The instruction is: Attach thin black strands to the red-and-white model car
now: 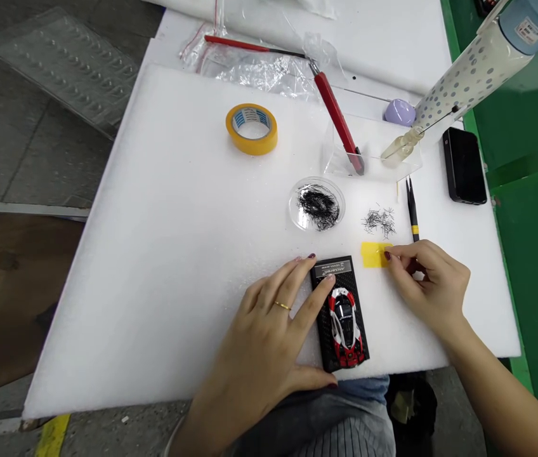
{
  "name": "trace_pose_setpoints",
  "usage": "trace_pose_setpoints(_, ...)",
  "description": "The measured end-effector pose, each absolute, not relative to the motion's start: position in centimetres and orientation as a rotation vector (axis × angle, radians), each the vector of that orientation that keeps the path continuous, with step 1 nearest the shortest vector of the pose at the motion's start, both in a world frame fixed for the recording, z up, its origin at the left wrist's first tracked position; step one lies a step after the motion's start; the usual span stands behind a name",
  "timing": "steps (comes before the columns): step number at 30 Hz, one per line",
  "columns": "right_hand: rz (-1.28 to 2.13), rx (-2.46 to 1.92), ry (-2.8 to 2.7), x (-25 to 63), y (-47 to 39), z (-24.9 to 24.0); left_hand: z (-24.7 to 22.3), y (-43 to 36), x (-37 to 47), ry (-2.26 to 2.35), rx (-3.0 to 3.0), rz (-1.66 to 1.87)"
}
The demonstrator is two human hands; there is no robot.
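My left hand (269, 336) lies flat on the white foam sheet (164, 254), fingers spread, the index and middle fingertips (330, 279) touching the left edge and top of the black rectangular display base (330, 279) that carries the small red, white and black model car (345, 327); the base sits at the near edge of the foam, right in front of me. My right hand (428, 285) is curled, and its thumb and forefinger come together at the right end of a small yellow strip of tape (373, 254), which lies on the foam just right of the base's top corner; I cannot tell whether the strip is lifted or only pressed. Just beyond that hand I see black tweezers with a yellow band (412, 212), and beside them a loose scatter of thin black fibres (380, 220). Left of that sits a clear round dish of the same black fibres (317, 204). Further out are a roll of yellow tape (252, 129), a red-handled cutter knife (340, 124) propped in a clear plastic tray (378, 162), a black phone (464, 165) on the right, and crumpled clear plastic bags (250, 66) at the far edge.
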State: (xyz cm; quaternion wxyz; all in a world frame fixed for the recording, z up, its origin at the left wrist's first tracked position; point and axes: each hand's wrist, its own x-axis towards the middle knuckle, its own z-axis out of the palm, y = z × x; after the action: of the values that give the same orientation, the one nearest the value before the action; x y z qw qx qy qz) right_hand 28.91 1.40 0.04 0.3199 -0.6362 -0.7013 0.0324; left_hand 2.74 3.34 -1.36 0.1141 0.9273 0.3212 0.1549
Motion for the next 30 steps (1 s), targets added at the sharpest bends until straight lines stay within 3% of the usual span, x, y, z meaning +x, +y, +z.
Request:
trace_pose_setpoints(10, 0.347, -1.512, -1.543, 20.4, -6.4, 0.8, -0.9, 2.7, 3.4, 1.039, 2.676, 0.435)
trace_pose_setpoints(16, 0.188, -1.625, -1.397, 18.3, -6.4, -0.5, -0.9, 2.6, 3.2, 1.039, 2.656, 0.401)
trace_pose_setpoints(30, 0.174, -1.695, -1.448, 18.4, -6.4, -0.9, -0.8, 2.6, 3.1, 1.053, 2.608, 0.385)
